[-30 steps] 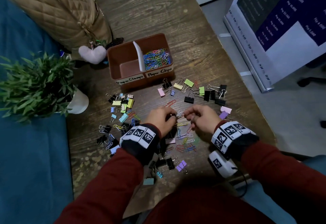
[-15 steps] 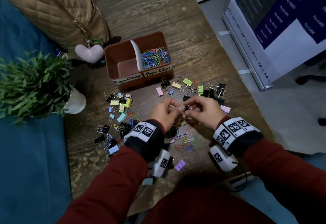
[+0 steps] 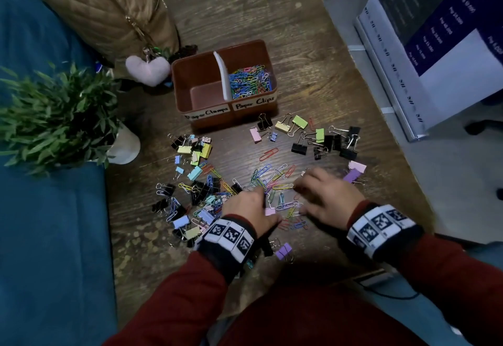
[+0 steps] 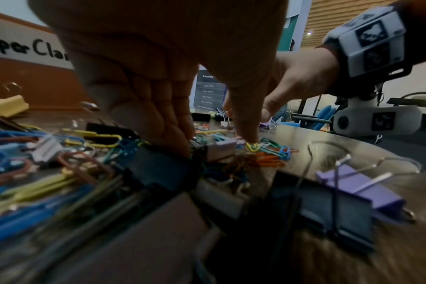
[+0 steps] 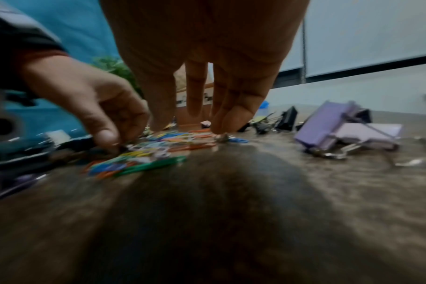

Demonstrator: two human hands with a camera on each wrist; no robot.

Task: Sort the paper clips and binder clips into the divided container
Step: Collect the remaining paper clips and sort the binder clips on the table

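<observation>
A brown divided container [image 3: 198,73] stands at the table's middle; its right half, labelled Paper Clips, holds coloured paper clips [image 3: 250,80], and its left half, labelled Paper Clamps, is bare. Loose paper clips [image 3: 275,179] lie in front of me, with binder clips [image 3: 194,151] to the left and more binder clips [image 3: 324,138] to the right. My left hand [image 3: 262,196] [image 4: 214,142] reaches down with its fingertips on the pile, the thumb on a yellow paper clip [image 4: 252,147]. Beside it my right hand [image 3: 299,186] [image 5: 190,124] touches the clips with straight fingers.
A potted plant [image 3: 54,119] and a quilted bag [image 3: 109,5] with a heart charm [image 3: 148,69] stand at the left. A printed sign board [image 3: 435,46] rises past the table's right edge. Purple binder clips [image 3: 353,174] [image 5: 324,126] lie right of my right hand.
Both hands were raised together, fiddling with a clip between them. They have now dropped and parted onto the paper clip pile.
</observation>
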